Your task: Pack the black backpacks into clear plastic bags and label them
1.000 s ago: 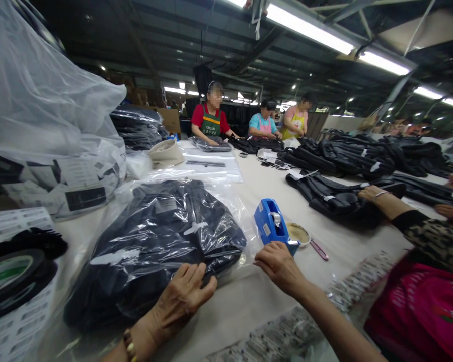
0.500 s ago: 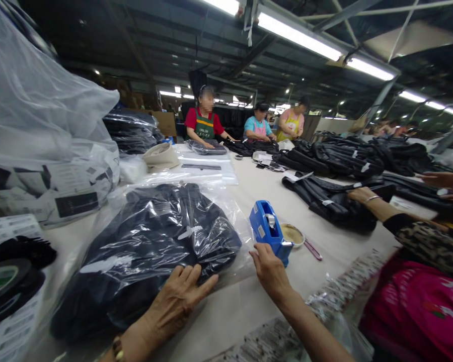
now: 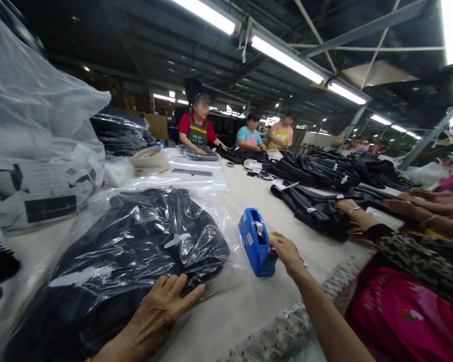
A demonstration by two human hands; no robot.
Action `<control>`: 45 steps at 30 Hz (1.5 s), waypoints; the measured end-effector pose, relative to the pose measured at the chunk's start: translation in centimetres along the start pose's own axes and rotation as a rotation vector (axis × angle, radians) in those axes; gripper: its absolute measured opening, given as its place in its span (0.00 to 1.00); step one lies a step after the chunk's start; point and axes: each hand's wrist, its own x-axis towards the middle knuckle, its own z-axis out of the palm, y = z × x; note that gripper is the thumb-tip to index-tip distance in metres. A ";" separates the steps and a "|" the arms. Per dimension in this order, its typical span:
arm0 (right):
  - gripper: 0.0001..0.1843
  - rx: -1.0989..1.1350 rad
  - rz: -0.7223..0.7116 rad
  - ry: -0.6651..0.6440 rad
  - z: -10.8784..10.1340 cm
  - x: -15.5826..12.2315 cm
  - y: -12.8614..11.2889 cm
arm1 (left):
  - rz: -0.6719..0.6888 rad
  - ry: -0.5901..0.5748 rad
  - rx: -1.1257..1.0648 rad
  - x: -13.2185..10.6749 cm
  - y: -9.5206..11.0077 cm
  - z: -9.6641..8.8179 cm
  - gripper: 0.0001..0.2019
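Note:
My left hand (image 3: 162, 307) lies flat, fingers stretched, on the near edge of a clear plastic bag holding a folded dark garment (image 3: 136, 256). A little to the right, my right hand (image 3: 287, 253) reaches to the top of a blue tape dispenser (image 3: 255, 241) on the pale table (image 3: 226, 317). Its fingers are pinched at the dispenser's cutter end; what they hold, if anything, is too small to make out.
A big clear bag of packed goods (image 3: 33, 151) fills the left. Dark garments (image 3: 324, 176) are piled at right. A person in a patterned sleeve (image 3: 419, 261) works close on my right. Three people in aprons (image 3: 198, 128) stand at the far end. Flat bags (image 3: 196, 173) lie beyond.
My right hand has moved from the bag's edge up to the tape dispenser's top. The view has swung left and up; my left hand stays on the bag.

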 end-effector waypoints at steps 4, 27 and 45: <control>0.13 0.064 0.117 -0.139 0.6 0.4 0.5 | -0.002 -0.008 0.009 -0.3 -0.2 0.4 0.35; 0.20 0.590 0.132 0.029 -1.7 -8.7 1.0 | -0.023 0.086 -0.050 -0.4 0.0 0.9 0.37; 0.21 0.368 0.237 -0.031 0.0 -8.4 2.2 | -0.004 0.032 -0.056 -0.2 -0.1 0.7 0.36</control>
